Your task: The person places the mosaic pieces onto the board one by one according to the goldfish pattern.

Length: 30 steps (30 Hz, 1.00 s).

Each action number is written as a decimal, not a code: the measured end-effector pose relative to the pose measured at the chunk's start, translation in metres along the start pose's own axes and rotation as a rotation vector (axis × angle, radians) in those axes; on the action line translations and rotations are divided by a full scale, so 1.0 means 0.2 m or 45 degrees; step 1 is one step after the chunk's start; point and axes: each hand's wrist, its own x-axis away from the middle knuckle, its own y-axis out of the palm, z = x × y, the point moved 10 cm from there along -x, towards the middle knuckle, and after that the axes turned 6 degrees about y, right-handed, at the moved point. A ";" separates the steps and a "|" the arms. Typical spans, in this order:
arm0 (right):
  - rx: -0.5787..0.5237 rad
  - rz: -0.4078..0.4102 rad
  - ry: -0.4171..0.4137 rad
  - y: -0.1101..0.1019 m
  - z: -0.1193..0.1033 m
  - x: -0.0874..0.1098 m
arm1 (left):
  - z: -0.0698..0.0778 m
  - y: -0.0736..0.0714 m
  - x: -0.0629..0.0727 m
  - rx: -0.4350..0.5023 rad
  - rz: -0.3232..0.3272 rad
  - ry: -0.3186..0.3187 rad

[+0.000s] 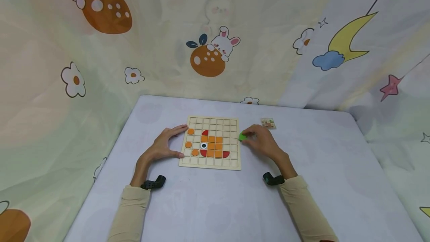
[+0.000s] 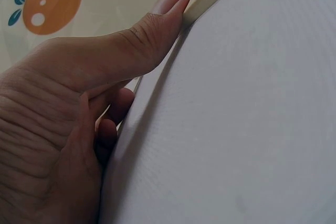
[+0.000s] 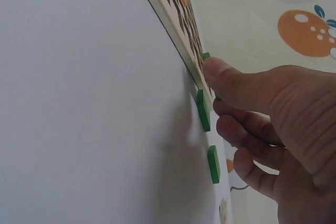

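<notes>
A pale wooden grid board [image 1: 231, 163] lies flat on the table. Orange square tiles [image 1: 219, 140], red rounded-edge tiles [image 1: 226, 154], a black-and-white eye tile [image 1: 203, 146] and orange discs [image 1: 195, 152] sit in its cells. My left hand [image 1: 161, 145] rests at the board's left side, thumb and fingers spread along the edge; the thumb touches the board in the left wrist view. At the right edge, my right hand [image 1: 262, 142] pinches a green tile [image 3: 206, 55], mostly covered by the thumb. Below that hand are two more green tiles [image 3: 203, 110], out of sight in the head view.
A small picture card [image 1: 268, 123] lies beyond my right hand. White cloth covers the table [image 1: 208, 204]. A patterned curtain [image 1: 161, 55] hangs behind it. Each wrist wears a black camera mount [image 1: 273, 179].
</notes>
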 end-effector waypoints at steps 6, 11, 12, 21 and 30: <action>0.004 -0.003 -0.017 0.03 -0.02 -0.07 | 0.00 0.00 0.00 -0.006 0.003 -0.002; 0.007 -0.037 0.024 0.08 0.00 -0.11 | 0.00 0.01 0.00 -0.013 0.000 0.002; 0.015 -0.042 0.030 0.08 0.00 -0.12 | 0.00 0.01 0.00 -0.013 -0.002 0.000; 0.012 -0.088 0.127 0.10 -0.01 -0.15 | 0.00 0.00 0.00 -0.022 -0.003 0.000; 0.023 -0.143 0.127 0.08 -0.07 -0.20 | -0.01 0.00 0.00 -0.014 -0.010 -0.015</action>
